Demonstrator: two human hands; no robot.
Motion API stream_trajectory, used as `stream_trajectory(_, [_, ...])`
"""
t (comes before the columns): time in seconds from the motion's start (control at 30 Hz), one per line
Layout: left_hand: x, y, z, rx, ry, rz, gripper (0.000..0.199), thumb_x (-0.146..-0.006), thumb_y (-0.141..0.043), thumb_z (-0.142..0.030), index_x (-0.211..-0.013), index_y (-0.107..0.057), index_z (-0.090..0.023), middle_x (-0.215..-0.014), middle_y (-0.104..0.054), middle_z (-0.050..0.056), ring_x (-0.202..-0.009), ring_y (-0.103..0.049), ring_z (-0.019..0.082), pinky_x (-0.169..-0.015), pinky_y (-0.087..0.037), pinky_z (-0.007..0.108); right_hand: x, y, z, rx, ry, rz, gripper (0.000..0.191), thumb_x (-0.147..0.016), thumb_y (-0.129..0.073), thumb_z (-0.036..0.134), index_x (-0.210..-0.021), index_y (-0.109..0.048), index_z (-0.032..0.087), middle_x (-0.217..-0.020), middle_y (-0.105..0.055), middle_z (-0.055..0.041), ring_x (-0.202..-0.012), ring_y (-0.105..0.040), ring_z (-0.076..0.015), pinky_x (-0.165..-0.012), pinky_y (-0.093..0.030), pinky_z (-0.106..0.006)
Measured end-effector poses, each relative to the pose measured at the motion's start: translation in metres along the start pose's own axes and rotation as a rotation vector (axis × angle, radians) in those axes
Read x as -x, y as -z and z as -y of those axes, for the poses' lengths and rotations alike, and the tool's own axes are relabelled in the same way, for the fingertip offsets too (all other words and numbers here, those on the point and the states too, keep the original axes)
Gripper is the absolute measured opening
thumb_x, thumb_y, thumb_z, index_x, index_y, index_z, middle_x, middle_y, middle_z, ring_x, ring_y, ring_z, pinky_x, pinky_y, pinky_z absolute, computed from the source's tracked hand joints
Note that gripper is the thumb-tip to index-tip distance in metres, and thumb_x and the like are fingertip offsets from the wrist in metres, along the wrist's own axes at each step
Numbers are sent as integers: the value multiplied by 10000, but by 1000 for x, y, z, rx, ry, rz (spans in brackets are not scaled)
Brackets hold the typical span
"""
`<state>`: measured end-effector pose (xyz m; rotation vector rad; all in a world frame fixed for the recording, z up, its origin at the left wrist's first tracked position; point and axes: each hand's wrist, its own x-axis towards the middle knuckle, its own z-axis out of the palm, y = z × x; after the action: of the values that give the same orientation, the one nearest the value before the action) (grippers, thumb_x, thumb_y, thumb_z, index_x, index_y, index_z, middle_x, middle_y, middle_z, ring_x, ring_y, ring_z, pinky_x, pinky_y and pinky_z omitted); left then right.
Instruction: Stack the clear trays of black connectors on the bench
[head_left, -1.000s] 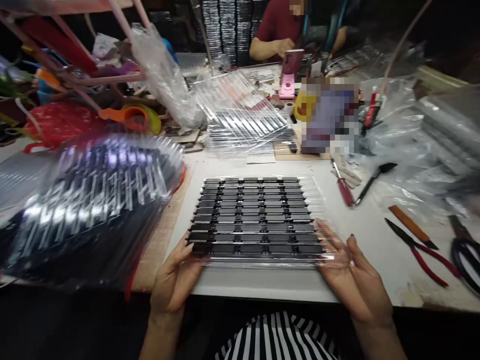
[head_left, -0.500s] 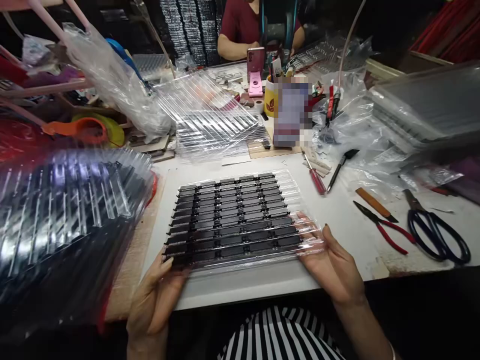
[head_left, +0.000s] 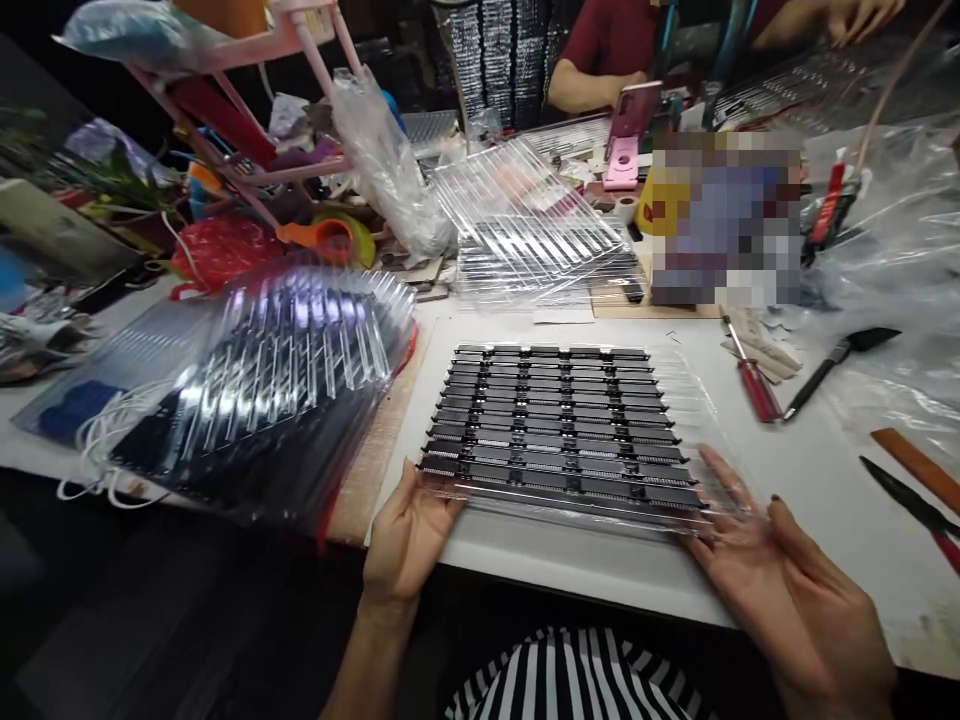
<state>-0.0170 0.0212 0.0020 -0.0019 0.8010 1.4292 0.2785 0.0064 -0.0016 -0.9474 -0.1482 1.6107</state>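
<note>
A clear plastic tray (head_left: 694,385) filled with rows of black connector-like parts (head_left: 551,425) is in front of me, over the white work surface. Gripping its near left corner is my left hand (head_left: 411,535), thumb on top and fingers partly under the plastic. At the near right corner my right hand (head_left: 787,580) holds the tray, its fingers visible through the clear plastic underneath. The bare slots along the tray's right side carry no black parts.
Left of me lies a stack of clear trays (head_left: 285,350) with a white cord (head_left: 124,430). More empty trays (head_left: 525,215) lie behind. A red-handled screwdriver (head_left: 754,385), a black brush-like tool (head_left: 836,365) and pliers (head_left: 911,500) are at right. A person (head_left: 600,60) sits opposite.
My view has swung left, so the whole bench appears shifted right. Both hands still hold the tray. The person opposite now shows a raised hand at the upper right.
</note>
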Motion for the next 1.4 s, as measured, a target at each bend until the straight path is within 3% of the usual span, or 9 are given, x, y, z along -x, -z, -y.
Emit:
stream_trajectory(0.17, [1, 9, -3, -58, 30, 86, 360, -964, -348, -272, -1075, -665, -141, -1059, -702, 116, -1032, -635, 252, -929, -480, 479, 0, -4, 0, 126, 27, -94, 493, -901, -458, 484, -1340, -492, 262, -1353, -499, -107, -1234, -457, -308, -859, -546, -423])
stream_trajectory(0.33, [0, 9, -4, -30, 55, 176, 376, -973, -319, -269, -1101, -653, -153, -1082, -695, 115, -1034, -637, 245, -928, -480, 468, -5, -4, -1, 200, 88, -206, 490, -881, -461, 529, -1201, -622, 194, -1330, -521, -117, -1226, -467, -290, -761, -585, -286])
stream_trajectory(0.53, [0, 10, -5, 29, 58, 165, 401, -977, -299, -269, -1022, -686, -177, -1055, -707, 89, -1013, -645, 223, -902, -499, 448, -4, -5, 1, 194, 62, -276, 407, -887, -474, 452, -1139, -661, 193, -1336, -520, -97, -1264, -425, -263, -748, -578, -244])
stream_trajectory(0.73, [-3, 8, -6, 15, 61, 91, 386, -971, -319, -294, -1010, -689, -193, -1117, -683, 93, -1096, -603, 252, -901, -497, 475, -7, -2, -2, 118, 64, -154, 399, -923, -431, 438, -1147, -657, 197, -1375, -479, -80, -1271, -417, -253, -791, -576, -289])
stream_trajectory(0.9, [-5, 9, -6, 26, 63, 136, 382, -975, -297, -286, -1179, -617, -249, -1207, -641, 93, -1109, -597, 247, -922, -484, 499, -8, 3, -2, 22, 35, -32, 389, -953, -405, 407, -1206, -616, 201, -1368, -486, -89, -1261, -430, -246, -876, -545, -340])
stream_trajectory(1.1, [-7, 9, -4, 26, 22, 204, 384, -971, -299, -230, -1247, -563, -264, -1216, -636, 93, -1088, -610, 246, -913, -493, 506, -7, 3, 1, -79, -24, 77, 391, -968, -400, 398, -1276, -557, 214, -1354, -500, -90, -1272, -410, -263, -990, -460, -427])
stream_trajectory(1.23, [-7, 5, -2, -4, 1, 171, 378, -964, -304, -205, -1200, -598, -226, -1174, -657, 108, -1038, -634, 249, -904, -500, 511, -8, 3, 2, -106, -29, 132, 367, -978, -380, 382, -1265, -562, 241, -1353, -503, -60, -1267, -415, -251, -1038, -400, -455])
stream_trajectory(1.4, [-7, 4, -1, -40, -31, 124, 392, -964, -278, -201, -1072, -655, -183, -1148, -668, 114, -1020, -643, 245, -899, -507, 496, -5, 7, 4, -94, -81, 191, 400, -982, -363, 394, -1297, -526, 208, -1294, -551, -98, -1215, -478, -253, -1044, -381, -456])
